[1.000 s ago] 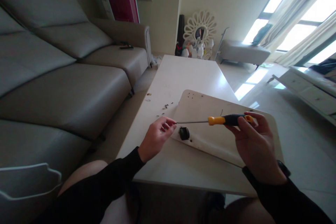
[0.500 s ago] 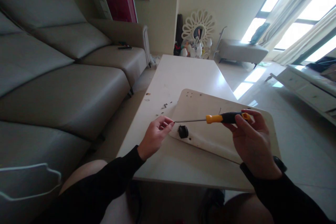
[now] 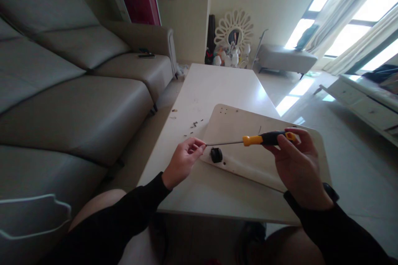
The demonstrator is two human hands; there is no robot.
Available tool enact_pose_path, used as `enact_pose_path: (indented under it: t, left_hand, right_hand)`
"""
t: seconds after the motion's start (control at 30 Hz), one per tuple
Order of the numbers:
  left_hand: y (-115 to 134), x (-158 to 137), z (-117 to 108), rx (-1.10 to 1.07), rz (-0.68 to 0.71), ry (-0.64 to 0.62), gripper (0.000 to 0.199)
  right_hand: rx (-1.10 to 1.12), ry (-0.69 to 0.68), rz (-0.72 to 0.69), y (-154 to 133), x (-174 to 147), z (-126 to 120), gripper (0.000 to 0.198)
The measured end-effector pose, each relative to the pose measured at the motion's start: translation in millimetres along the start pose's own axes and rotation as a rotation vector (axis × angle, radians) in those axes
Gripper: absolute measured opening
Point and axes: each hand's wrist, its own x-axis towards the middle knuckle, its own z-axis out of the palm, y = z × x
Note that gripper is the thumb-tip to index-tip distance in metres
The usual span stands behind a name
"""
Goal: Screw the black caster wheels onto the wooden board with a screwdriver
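My right hand (image 3: 297, 161) is closed around the black and yellow handle of a screwdriver (image 3: 253, 140), its thin shaft pointing left. At the shaft's tip, the thumb and fingers of my left hand (image 3: 185, 159) are pinched together; whatever small piece lies in that pinch is too tiny to make out. Below the shaft, a black caster wheel (image 3: 216, 155) stands at the near left corner of a pale rounded board (image 3: 245, 165). Several small dark screws (image 3: 194, 124) lie on the white table (image 3: 217, 85) left of the board.
The board rests on the table and reaches its right edge. A grey sofa (image 3: 71, 103) runs along the left. Beyond the table are a flower-shaped mirror (image 3: 234, 29) and a grey bench (image 3: 286, 59). A white cabinet (image 3: 363, 101) stands at right.
Both hands and the screwdriver hold nearly the same pose. The whole view has shifted very slightly.
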Motion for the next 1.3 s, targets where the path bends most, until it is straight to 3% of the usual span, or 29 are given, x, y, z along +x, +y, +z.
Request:
enact_pose_path:
  t: [0.53,0.77,0.93,1.3]
  left_hand:
    - [-3,0,0,0.083,-0.006,-0.017,0.036]
    - [-16,-2,5,0.26,0.002,-0.164,0.048]
    - [-25,-8,18,0.28,0.017,-0.211,0.064]
    - [-16,-17,25,0.397,-0.003,-0.226,0.064]
  right_hand:
    - [-0.016,0.017,-0.044,1,2,1,0.03]
    - [-0.057,0.085,-0.12,3,6,3,0.036]
    - [-0.103,0.063,-0.129,11,5,5,0.036]
    - [-0.334,0.025,-0.438,27,5,18,0.044]
